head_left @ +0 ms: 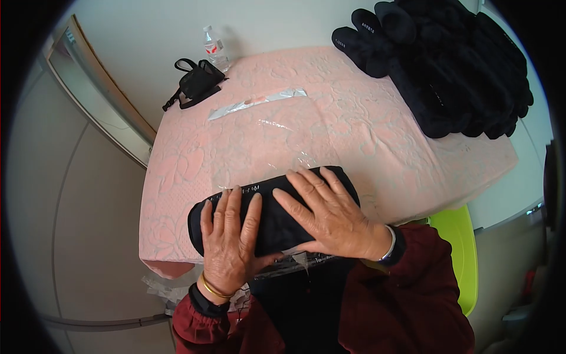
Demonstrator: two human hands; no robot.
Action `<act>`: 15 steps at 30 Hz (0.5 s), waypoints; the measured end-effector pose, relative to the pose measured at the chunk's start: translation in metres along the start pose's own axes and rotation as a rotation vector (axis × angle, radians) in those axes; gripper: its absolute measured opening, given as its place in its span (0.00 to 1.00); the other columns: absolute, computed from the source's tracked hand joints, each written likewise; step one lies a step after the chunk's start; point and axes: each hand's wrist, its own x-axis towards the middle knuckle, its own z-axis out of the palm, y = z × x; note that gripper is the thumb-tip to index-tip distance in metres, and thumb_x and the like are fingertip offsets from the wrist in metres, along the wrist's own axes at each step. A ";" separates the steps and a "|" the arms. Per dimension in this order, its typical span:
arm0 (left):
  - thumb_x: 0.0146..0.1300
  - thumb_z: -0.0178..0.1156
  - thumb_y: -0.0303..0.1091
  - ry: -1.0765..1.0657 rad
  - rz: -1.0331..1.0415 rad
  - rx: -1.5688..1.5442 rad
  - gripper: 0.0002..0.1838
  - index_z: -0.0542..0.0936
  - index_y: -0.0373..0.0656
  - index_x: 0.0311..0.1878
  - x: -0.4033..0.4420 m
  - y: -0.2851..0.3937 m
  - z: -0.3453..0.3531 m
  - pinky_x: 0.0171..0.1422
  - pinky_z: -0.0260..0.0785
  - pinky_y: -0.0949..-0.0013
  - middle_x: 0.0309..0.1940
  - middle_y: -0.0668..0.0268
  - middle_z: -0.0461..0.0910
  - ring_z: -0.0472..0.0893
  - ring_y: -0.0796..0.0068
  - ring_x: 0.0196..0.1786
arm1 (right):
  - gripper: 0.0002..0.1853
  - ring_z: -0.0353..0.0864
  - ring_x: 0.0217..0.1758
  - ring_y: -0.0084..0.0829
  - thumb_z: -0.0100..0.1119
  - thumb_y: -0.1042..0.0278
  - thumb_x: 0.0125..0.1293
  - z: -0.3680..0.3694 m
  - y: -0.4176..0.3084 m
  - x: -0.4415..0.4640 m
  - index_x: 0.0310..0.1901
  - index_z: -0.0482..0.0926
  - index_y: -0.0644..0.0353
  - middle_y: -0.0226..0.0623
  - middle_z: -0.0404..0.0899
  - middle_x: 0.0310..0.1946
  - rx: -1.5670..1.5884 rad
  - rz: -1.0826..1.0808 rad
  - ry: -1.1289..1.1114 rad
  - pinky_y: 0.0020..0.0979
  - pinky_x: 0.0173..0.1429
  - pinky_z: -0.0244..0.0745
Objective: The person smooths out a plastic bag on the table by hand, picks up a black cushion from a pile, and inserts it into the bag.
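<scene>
A black padded roll with small pale lettering lies across the near edge of the table. My left hand rests on its left part, fingers spread and pointing away from me. On its right part lies my right hand, also with spread fingers, its thumb along the near side. Clear plastic film with a white strip at its far end is spread flat beyond the roll. More crinkled plastic shows at the roll's near edge, under and between my hands.
A pink patterned cloth covers the table. Several black padded rolls are piled at the back right. A black pouch and a clear bottle stand at the back left. A green bin is below the right edge.
</scene>
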 end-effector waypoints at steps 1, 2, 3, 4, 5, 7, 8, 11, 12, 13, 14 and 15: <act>0.32 0.82 0.55 -0.011 -0.017 -0.011 0.61 0.68 0.43 0.74 0.001 -0.005 -0.001 0.78 0.50 0.39 0.70 0.47 0.67 0.67 0.45 0.73 | 0.56 0.60 0.78 0.56 0.81 0.46 0.48 -0.001 0.008 -0.001 0.75 0.61 0.60 0.55 0.59 0.75 0.017 0.023 0.006 0.58 0.77 0.56; 0.30 0.83 0.53 -0.020 -0.035 -0.021 0.61 0.68 0.43 0.74 0.001 -0.011 -0.003 0.77 0.52 0.39 0.69 0.47 0.68 0.68 0.45 0.72 | 0.58 0.60 0.78 0.56 0.83 0.48 0.45 -0.002 0.016 -0.003 0.76 0.60 0.60 0.54 0.59 0.75 0.033 0.044 0.015 0.57 0.77 0.57; 0.29 0.84 0.50 -0.026 -0.053 -0.028 0.62 0.68 0.43 0.74 0.002 -0.016 -0.003 0.76 0.53 0.40 0.69 0.47 0.68 0.68 0.45 0.71 | 0.58 0.60 0.78 0.56 0.83 0.48 0.45 -0.003 0.023 -0.004 0.76 0.60 0.60 0.54 0.59 0.75 0.035 0.045 0.009 0.57 0.77 0.57; 0.29 0.84 0.50 -0.028 -0.057 -0.031 0.62 0.68 0.43 0.74 0.003 -0.020 -0.002 0.76 0.53 0.40 0.69 0.47 0.68 0.68 0.45 0.71 | 0.59 0.61 0.77 0.56 0.84 0.51 0.44 -0.004 0.030 -0.005 0.76 0.60 0.61 0.54 0.60 0.74 0.047 0.068 -0.015 0.56 0.77 0.58; 0.28 0.84 0.48 -0.028 -0.063 -0.049 0.62 0.68 0.43 0.73 0.004 -0.024 -0.002 0.76 0.54 0.40 0.67 0.48 0.69 0.69 0.46 0.71 | 0.59 0.62 0.77 0.55 0.85 0.54 0.42 -0.005 0.036 -0.006 0.75 0.60 0.61 0.54 0.61 0.74 0.062 0.091 -0.039 0.54 0.77 0.59; 0.25 0.85 0.44 -0.032 -0.074 -0.084 0.63 0.68 0.42 0.73 0.004 -0.031 -0.001 0.74 0.55 0.40 0.65 0.49 0.70 0.71 0.47 0.69 | 0.59 0.63 0.76 0.55 0.86 0.58 0.41 -0.004 0.045 -0.012 0.75 0.61 0.62 0.53 0.63 0.73 0.083 0.115 -0.064 0.53 0.77 0.60; 0.25 0.85 0.44 -0.036 -0.076 -0.084 0.63 0.68 0.42 0.73 0.004 -0.034 -0.001 0.74 0.55 0.40 0.65 0.49 0.70 0.71 0.47 0.69 | 0.58 0.64 0.75 0.55 0.85 0.61 0.41 -0.001 0.050 -0.016 0.74 0.61 0.63 0.53 0.64 0.71 0.100 0.117 -0.043 0.51 0.76 0.62; 0.24 0.85 0.39 -0.056 -0.089 -0.132 0.62 0.68 0.41 0.71 0.004 -0.042 -0.004 0.73 0.60 0.45 0.64 0.50 0.71 0.72 0.47 0.67 | 0.55 0.68 0.73 0.54 0.84 0.69 0.41 0.003 0.057 -0.023 0.73 0.62 0.65 0.53 0.68 0.69 0.135 0.125 0.002 0.48 0.75 0.66; 0.24 0.85 0.39 -0.059 -0.087 -0.130 0.62 0.68 0.41 0.71 0.002 -0.046 -0.003 0.73 0.60 0.45 0.64 0.50 0.71 0.72 0.47 0.67 | 0.53 0.69 0.72 0.54 0.82 0.72 0.42 0.002 0.058 -0.025 0.72 0.63 0.65 0.54 0.69 0.68 0.142 0.145 -0.018 0.47 0.74 0.68; 0.24 0.84 0.38 -0.043 -0.104 -0.190 0.61 0.68 0.41 0.71 -0.001 -0.050 0.000 0.72 0.61 0.46 0.64 0.50 0.71 0.72 0.47 0.67 | 0.50 0.71 0.71 0.53 0.80 0.75 0.43 0.001 0.058 -0.026 0.71 0.64 0.66 0.54 0.70 0.67 0.148 0.165 -0.037 0.47 0.72 0.69; 0.24 0.84 0.37 -0.026 -0.119 -0.250 0.61 0.68 0.40 0.71 -0.005 -0.055 0.003 0.72 0.62 0.48 0.64 0.50 0.71 0.72 0.47 0.67 | 0.48 0.72 0.70 0.53 0.78 0.78 0.44 -0.001 0.058 -0.027 0.70 0.65 0.67 0.54 0.71 0.66 0.153 0.184 -0.055 0.46 0.71 0.71; 0.24 0.84 0.37 -0.008 -0.135 -0.309 0.60 0.68 0.40 0.70 -0.008 -0.059 0.006 0.71 0.63 0.49 0.64 0.50 0.71 0.73 0.47 0.66 | 0.48 0.72 0.70 0.53 0.78 0.78 0.44 -0.001 0.058 -0.029 0.70 0.65 0.67 0.54 0.71 0.66 0.152 0.186 -0.050 0.46 0.71 0.71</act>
